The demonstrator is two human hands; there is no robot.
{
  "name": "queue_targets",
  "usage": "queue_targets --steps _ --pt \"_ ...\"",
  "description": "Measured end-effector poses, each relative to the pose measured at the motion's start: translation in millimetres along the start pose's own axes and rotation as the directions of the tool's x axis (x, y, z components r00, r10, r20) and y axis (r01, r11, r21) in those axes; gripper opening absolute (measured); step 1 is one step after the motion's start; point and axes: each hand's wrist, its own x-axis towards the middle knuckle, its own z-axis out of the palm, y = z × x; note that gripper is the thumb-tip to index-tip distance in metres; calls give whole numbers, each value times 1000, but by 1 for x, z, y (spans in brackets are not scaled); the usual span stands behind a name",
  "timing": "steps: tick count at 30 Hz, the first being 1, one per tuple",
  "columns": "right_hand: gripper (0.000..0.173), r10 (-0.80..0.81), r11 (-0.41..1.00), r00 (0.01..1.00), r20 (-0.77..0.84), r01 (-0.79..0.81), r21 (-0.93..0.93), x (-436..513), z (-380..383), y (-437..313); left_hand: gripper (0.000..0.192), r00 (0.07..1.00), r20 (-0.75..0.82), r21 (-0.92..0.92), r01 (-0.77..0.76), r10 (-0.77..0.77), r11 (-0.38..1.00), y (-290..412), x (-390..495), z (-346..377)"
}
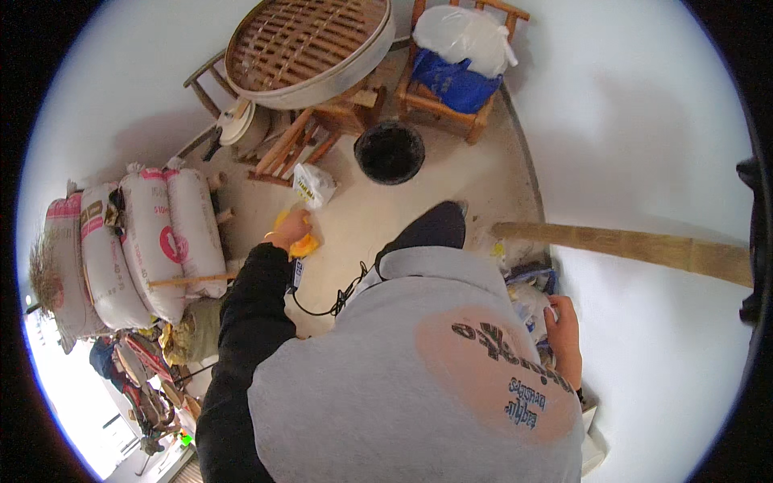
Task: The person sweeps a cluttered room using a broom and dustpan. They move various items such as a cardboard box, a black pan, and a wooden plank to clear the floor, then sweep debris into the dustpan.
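Note:
My left hand [291, 227], in a black sleeve, is closed on a crumpled yellow-orange cloth [305, 246] low over the pale floor. A white plastic bag [314, 185] with print sits just beyond it. Under my left wrist is a small blue-and-white box [297, 275], and a black cable [339, 302] lies in loops nearby. At the right wall, my right hand [563, 329] is at a pile of clear plastic bags [530, 303]; thumb and forefinger are bent close together, and whether they grip the plastic is not clear. My grey printed top hides the floor below.
A black bucket [390, 152] stands ahead, near a large round bamboo steamer tray [308, 48] on wooden furniture. A wooden chair [447, 115] bears a blue bag [456, 81] and a white bag [462, 39]. Full white sacks [154, 241] line the left. A wooden pole [622, 244] slants at the right.

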Motion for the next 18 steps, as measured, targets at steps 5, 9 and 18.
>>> queue_targets --steps 5,9,18 --pt "26 192 948 972 137 -220 230 -41 53 20 40 1000 12 64 -5 4 998 -29 -32 35" --pt "26 164 972 964 207 -194 134 -39 58 21 40 1000 -4 -10 -21 21 1000 -34 -47 62" --pt "23 -52 997 984 173 41 62 -7 56 -10 42 996 67 -126 59 -51 990 -50 -94 102"
